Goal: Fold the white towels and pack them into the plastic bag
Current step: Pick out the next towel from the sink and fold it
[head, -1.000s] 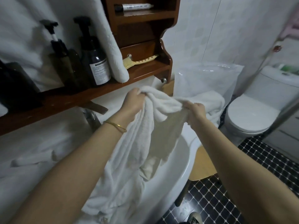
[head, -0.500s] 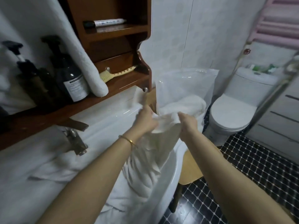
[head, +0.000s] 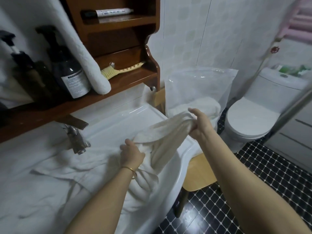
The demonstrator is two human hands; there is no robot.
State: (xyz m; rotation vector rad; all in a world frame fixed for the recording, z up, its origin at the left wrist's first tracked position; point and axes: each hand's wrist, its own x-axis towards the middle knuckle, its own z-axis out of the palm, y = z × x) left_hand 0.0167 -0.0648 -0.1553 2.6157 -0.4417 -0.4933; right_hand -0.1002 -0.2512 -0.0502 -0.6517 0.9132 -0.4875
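Note:
A white towel (head: 166, 132) stretches between my two hands above the right end of the white sink (head: 121, 122). My left hand (head: 131, 153) grips its lower bunched end near the basin. My right hand (head: 200, 124) holds the upper end, raised toward the clear plastic bag (head: 199, 85). The bag stands upright on a wooden stool (head: 199, 173) and holds a folded white towel (head: 205, 105). More white towels (head: 50, 179) lie crumpled across the basin on the left.
A wooden shelf (head: 108, 92) above the sink carries dark pump bottles (head: 67, 68), a rolled white towel (head: 87, 65) and a yellow brush (head: 121, 70). A metal tap (head: 76, 141) juts over the basin. A white toilet (head: 253, 119) stands right, on black tiled floor (head: 273, 176).
My left hand has dropped from beside the right hand down toward the basin, drawing the towel out between both hands. The right hand stays up near the bag.

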